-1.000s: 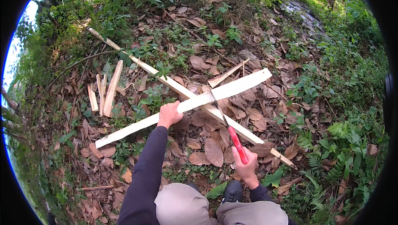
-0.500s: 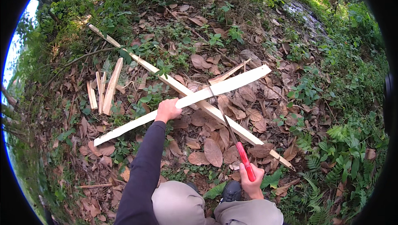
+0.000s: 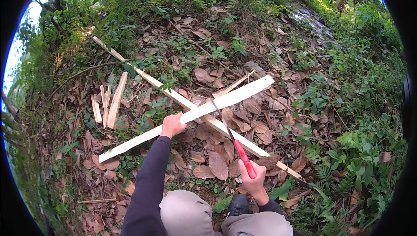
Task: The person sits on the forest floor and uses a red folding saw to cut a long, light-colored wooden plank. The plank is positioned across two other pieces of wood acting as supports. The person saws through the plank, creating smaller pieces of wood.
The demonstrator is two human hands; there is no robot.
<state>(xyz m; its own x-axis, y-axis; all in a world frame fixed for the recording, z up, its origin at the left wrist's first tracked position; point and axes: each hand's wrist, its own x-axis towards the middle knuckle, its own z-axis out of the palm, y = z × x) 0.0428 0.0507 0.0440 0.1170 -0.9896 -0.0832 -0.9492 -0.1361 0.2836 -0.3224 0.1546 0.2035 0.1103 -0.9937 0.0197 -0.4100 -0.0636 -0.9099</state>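
Grip of the left hand point(image 3: 173, 125) is clasped over a long pale board point(image 3: 236, 97), while the right hand point(image 3: 253, 177) is clenched around the red handle point(image 3: 243, 157) of a saw. The board lies slantwise on the ground, across a narrower wooden strip point(image 3: 243, 139); the blade point(image 3: 227, 128) crosses it just right of that crossing. Compared with half a second ago, handle and right hand have moved forward toward the board, which reads as a push stroke; the board remains in one piece. Beyond it lies a thin wedge of wood point(image 3: 231, 85), and well to the left a few split pieces point(image 3: 116, 102) rest among leaf litter. Any cut is too small to make out, as are the teeth. The left fingers' undersides are hidden, a knee point(image 3: 256, 225) covers part of the right forearm, and foliage obscures the strip's far end.
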